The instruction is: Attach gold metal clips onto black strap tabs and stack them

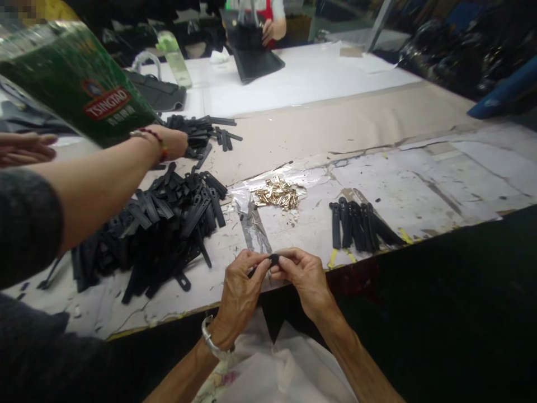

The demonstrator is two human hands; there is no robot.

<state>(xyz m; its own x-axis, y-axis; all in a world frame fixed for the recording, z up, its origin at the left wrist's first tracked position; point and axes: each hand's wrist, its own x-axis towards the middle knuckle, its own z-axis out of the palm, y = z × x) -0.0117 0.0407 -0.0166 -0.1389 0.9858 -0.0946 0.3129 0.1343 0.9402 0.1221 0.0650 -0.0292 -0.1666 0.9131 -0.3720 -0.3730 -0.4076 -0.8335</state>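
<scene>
At the table's front edge, my left hand and my right hand meet, both closed in a pinch on one black strap. Only its dark end shows between my fingertips; the rest is hidden by my fingers. Just beyond lies a pile of small gold metal clips, beside a clear plastic bag. To the right of my hands, several black straps lie side by side. A large heap of black straps spreads to the left.
From the left, a co-worker's arm reaches over the heap towards more straps. A green carton stands tilted behind that arm. Across the table, another person holds a black bag near a green bottle.
</scene>
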